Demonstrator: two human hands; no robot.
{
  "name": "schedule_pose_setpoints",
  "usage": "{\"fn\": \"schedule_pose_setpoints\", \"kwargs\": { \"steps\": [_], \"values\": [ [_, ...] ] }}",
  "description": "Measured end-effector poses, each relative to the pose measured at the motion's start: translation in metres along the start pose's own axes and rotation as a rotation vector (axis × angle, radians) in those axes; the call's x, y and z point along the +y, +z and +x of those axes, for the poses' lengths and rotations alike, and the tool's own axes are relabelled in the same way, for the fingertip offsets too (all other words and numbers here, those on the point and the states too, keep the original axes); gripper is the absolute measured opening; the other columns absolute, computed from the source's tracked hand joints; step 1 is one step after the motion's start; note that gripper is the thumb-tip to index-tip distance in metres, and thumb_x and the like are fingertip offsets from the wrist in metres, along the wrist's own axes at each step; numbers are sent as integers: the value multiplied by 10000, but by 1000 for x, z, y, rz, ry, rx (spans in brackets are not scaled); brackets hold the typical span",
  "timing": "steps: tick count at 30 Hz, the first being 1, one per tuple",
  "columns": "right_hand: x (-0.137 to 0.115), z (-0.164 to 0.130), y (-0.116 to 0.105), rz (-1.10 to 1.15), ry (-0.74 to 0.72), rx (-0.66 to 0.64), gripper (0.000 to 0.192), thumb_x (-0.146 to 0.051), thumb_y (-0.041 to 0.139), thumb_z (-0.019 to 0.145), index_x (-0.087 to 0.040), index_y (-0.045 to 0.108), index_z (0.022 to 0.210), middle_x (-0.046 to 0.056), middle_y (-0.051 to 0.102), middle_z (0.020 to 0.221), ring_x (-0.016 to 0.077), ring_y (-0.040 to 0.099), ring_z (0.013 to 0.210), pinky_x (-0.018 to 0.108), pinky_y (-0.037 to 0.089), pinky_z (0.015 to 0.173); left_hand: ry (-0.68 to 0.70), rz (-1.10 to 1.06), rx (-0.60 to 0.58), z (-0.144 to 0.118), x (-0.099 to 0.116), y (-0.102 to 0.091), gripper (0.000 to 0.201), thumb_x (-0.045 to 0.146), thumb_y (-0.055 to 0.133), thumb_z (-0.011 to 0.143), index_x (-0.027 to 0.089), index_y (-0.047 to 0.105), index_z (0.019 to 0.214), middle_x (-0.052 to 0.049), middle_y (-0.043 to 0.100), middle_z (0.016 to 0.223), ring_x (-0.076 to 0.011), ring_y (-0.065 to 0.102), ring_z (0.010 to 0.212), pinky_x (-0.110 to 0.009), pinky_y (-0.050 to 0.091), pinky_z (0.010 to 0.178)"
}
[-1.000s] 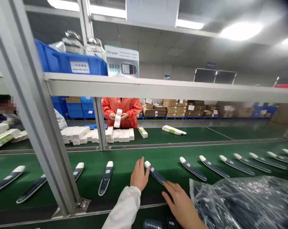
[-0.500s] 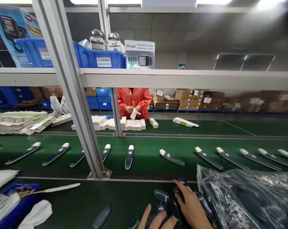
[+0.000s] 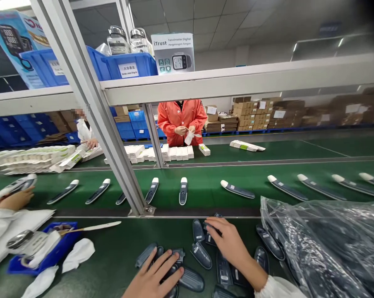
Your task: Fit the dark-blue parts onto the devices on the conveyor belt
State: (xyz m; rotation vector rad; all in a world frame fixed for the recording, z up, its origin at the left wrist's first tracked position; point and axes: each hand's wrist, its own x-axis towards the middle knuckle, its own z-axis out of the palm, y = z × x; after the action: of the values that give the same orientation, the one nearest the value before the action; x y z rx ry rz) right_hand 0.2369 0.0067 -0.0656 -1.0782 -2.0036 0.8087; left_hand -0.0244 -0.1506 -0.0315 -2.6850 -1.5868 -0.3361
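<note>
My left hand (image 3: 156, 275) lies palm down with fingers spread over several dark plastic casing parts on the green worktable. A ribbed dark casing (image 3: 191, 280) sticks out beside its fingertips. My right hand (image 3: 227, 242) stretches over another group of the same parts, fingers apart; its fingertips touch or hover over a casing (image 3: 209, 239), and I cannot tell which. Between the hands lies a loose casing (image 3: 202, 255). More casings (image 3: 224, 269) lie below my right wrist. A clear plastic bag (image 3: 317, 248) of dark parts stands to the right.
Beyond the table edge, white-tipped dark devices (image 3: 183, 191) lie spaced along a green conveyor (image 3: 205, 188). A metal post (image 3: 97, 107) rises at left. A blue tray (image 3: 58, 252) holds a jar and brush. At far left, a co-worker's hand (image 3: 17, 198) holds a device. Another person in red (image 3: 182, 122) works opposite.
My hands have spread apart, the left one moving left, and the casings now lie more scattered. A co-worker's hands with a device have appeared at far left. The camera view has tilted and shifted.
</note>
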Motion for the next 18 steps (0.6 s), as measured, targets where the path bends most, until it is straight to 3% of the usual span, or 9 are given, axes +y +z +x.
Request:
{"fn": "schedule_pose_setpoints", "kwargs": {
  "steps": [2,4,8,11,13,16,18],
  "values": [
    [3,1,-7,16,16,48,333,-422,491,938,-256,732,1096,59,717,1173,258,632,1140,429,465,1046,-65,-34,33,5,-2,-12,521,513,531,922,452,442,1432,20,546,1438,-254,551,1285,-464,362,1157],
    [8,1,-12,29,59,92,343,-437,484,937,-251,729,1089,62,726,1152,262,647,1114,427,480,1018,-123,-89,80,29,-6,-22,420,452,512,940,376,573,1349,-13,603,1380,-242,577,1245,-445,390,1142],
    [16,-4,-10,25,77,82,352,-447,479,939,-245,721,1094,68,728,1140,270,656,1091,421,497,984,-271,-317,383,120,-21,-33,313,370,451,971,234,718,1063,-59,698,1162,-195,630,1106,-346,489,1016],
    [20,-9,-8,26,36,54,364,-460,464,953,-257,710,1129,72,720,1148,272,654,1088,417,505,973,-376,-487,578,189,-38,-26,279,341,458,963,208,702,936,-48,710,1025,-169,649,966,-283,530,832],
    [22,-11,-8,30,25,70,371,-462,456,960,-261,700,1155,78,720,1140,269,656,1075,408,514,960,-435,-512,645,222,-52,-16,246,313,475,947,202,689,899,-47,701,992,-165,643,923,-274,516,782],
    [26,-12,-9,51,15,101,377,-450,441,972,-269,678,1202,76,719,1136,254,664,1054,375,528,938,-534,-476,636,254,-75,3,216,287,484,927,193,677,936,-66,682,1048,-183,630,952,-300,499,820],
    [28,-10,-7,73,14,108,390,-449,416,982,-287,654,1245,70,715,1149,240,674,1037,341,544,906,-609,-437,576,269,-89,16,258,325,489,925,185,654,1067,-97,647,1178,-223,603,1064,-336,486,872]
  ]
}}
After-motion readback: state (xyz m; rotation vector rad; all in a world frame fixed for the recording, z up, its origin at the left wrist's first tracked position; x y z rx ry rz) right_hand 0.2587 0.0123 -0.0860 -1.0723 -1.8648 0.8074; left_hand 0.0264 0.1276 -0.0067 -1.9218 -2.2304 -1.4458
